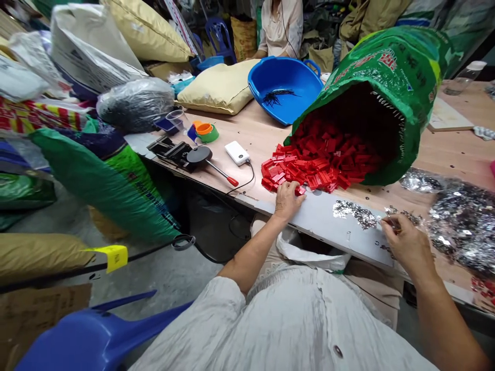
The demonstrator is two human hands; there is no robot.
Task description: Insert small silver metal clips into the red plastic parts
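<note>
At the front edge of the pile of red plastic pieces (319, 167), my left hand (287, 202) is closed on one red plastic piece (299, 190). The pile spills out of the mouth of a green woven sack (415, 103) lying on its side. Over the grey board (320, 214) along the table edge, my right hand (410, 242) pinches a small shiny metal piece at its fingertips, partly hidden by the fingers. Just left of it lies a scatter of small silver metal pieces (353, 214), with more of them behind the fingers.
Clear bags of metal parts (464, 221) lie at right. A blue basin (286, 85) holding thin black strips stands behind the pile. Left are a white power bank (237, 153), a red-tipped lever tool (201, 156) and stacked sacks. Another person (282, 26) sits across the table.
</note>
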